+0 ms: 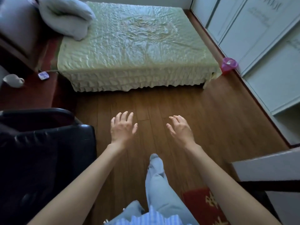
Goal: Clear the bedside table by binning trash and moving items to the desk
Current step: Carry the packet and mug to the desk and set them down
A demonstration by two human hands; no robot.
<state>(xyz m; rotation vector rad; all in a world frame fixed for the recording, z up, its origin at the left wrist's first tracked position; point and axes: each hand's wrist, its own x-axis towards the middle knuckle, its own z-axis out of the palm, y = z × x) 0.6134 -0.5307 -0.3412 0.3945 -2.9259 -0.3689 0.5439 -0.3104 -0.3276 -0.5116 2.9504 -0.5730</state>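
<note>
We're holding both hands out empty over the floor, left hand (123, 127) and right hand (180, 129) spread. Looks like we're heading for the bedside table (29, 95), where a cup (13, 80) and a small packet (43, 75) are sitting near its far edge, so next we're reaching left.

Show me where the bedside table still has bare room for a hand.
The bedside table is bare across its near half, toward the black chair. Its far edge is taken: a white cup at the left and a small packet near the bed. Between those two lies a narrow free gap. Both hands are empty.
</note>
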